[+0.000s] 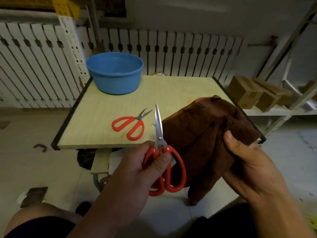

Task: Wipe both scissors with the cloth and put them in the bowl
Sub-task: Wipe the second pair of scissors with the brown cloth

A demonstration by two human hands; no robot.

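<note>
- A blue bowl [114, 73] is sitting at the far left corner of the table [180, 93]; its inside is showing only bare blue wall and floor, with no scissors lying in it
- The small scissors [130, 124] are lying flat on the table top, red handles toward the near edge, short blades slightly parted and pointing away to the right; nothing is touching them
- The left hand [137, 172] is gripping the large scissors [161, 152] by the red handles just below the pivot, thumb pressing across the front and the other fingers curling behind; the blades are standing closed and pointing up and away, in front of the table's near edge
- The right hand [247, 162] is clutching the brown cloth [202, 134], thumb clamping down on a bunched fold while the fingers are wrapping underneath, out of sight
- The cloth is draping just beside the large scissors' blades and behind the right handle loop; whether it is touching the blades cannot be told
- Cardboard boxes [253, 95] are resting on a shelf to the right; their contents are not visible
</note>
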